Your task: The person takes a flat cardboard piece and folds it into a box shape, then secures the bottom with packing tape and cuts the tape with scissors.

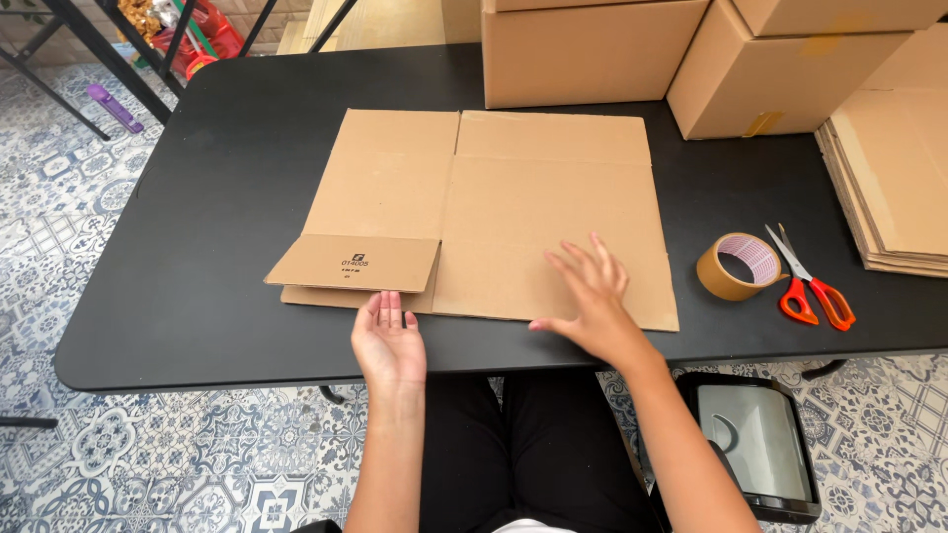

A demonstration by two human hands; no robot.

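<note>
- The left hand (388, 341) lies open, palm up, at the near edge of the flat cardboard box (494, 212); its fingertips touch the edge just under the folded flap (354, 263), and it grips nothing.
- The right hand (591, 301) is open with fingers spread, palm down, pressing on the right near part of the same cardboard, holding nothing.
- The flat cardboard box lies unfolded in the middle of the black table (197, 247), its small flap at the left near corner turned over onto the sheet.
- To the right of the cardboard, apart from it, a roll of brown tape (739, 266) lies on the table, and red-handled scissors (810, 281) lie just beside it, touching or nearly so.
- Further right a stack of flat cardboard sheets (894, 178) sits at the table's edge.
- At the far side stand made-up cardboard boxes (691, 59), stacked.
- Below the table, by the person's right leg, a grey bin (755, 444) stands on the patterned tile floor (59, 148).
</note>
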